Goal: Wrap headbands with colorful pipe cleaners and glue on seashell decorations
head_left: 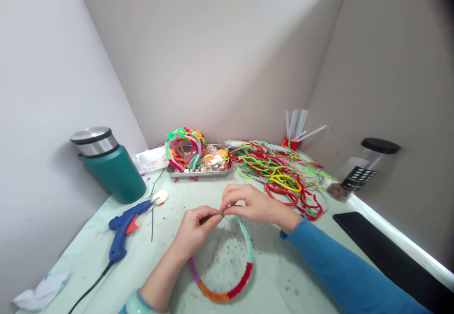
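Observation:
In front of me is a headband-like hoop (240, 283) wrapped in pipe cleaner, in bands of light blue, red, orange and purple. My left hand (196, 231) is closed in a pinch on the hoop's far left part, which its fingers mostly cover. Against those fingertips, my right hand (248, 204) pinches a short bit of green pipe cleaner (222, 213) at the hoop. Only a little green shows between the two hands. The hoop's near side curves toward me, over the table.
A blue glue gun (122, 231) lies left, by a green bottle (115, 172). Behind stands a metal tray (198, 175) with wrapped hoops (184, 147). Scissors (283, 187) and loose pipe cleaners (262, 158) lie right, near a clear jar (362, 170) and a black pad (376, 248).

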A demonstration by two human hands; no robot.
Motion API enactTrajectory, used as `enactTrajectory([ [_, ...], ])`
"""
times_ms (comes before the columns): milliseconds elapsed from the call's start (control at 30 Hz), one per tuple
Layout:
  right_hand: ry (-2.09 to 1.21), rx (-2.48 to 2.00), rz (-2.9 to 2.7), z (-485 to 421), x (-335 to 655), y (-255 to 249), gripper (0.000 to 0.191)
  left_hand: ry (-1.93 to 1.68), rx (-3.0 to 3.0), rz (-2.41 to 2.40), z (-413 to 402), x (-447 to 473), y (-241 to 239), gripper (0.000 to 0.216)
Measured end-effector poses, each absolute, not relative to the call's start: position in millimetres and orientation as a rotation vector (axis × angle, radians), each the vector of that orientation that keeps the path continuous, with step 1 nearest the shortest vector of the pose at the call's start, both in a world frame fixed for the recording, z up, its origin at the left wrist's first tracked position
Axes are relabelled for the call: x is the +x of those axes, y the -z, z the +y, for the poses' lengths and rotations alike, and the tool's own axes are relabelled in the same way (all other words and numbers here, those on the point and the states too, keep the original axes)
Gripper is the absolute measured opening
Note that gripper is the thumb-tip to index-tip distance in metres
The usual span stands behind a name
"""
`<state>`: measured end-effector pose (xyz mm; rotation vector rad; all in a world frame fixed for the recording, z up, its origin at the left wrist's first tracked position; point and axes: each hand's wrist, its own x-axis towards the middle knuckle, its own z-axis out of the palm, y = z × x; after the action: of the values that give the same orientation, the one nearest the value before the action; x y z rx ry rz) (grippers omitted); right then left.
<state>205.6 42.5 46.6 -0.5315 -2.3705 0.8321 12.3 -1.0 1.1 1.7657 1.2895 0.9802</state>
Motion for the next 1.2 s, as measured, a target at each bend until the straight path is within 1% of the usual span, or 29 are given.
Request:
enactTrajectory([
  [200,-0.645,-0.459,-2.440,43.2,203.0,-42.6,0.015,-0.995,1.725,1.259,-0.8,11.6,-1.8,0.023],
  [400,-0.461,-0.538,-2.521,43.4,201.4,-40.9,0.013,-1.005,1.710,1.256,-3.0,12.5,-3.6,0.023],
  [533,-0.418,-0.567,-2.557,44.1,201.7,-40.0,0.013,-1.008,1.731,1.292,-3.8,13.4,-2.8,0.023],
  [667,-0.463,-0.652,-2.541,41.4,201.7,-41.3,0.011,-1.019,1.732,1.324,-2.8,13.6,-0.7,0.023],
  [867,-0.596,-0.869,-2.450,35.7,194.1,-37.4,0.015,-1.076,1.824,1.382,-2.5,14.7,0.7,0.021],
  [1067,-0.921,-1.080,-2.380,44.0,193.9,-23.5,0.021,-1.102,1.781,1.330,-0.7,14.3,3.4,0.022],
  [1200,-0.887,-1.081,-2.272,51.5,196.8,-22.3,0.023,-1.086,1.667,1.395,4.1,10.6,7.0,0.024],
])
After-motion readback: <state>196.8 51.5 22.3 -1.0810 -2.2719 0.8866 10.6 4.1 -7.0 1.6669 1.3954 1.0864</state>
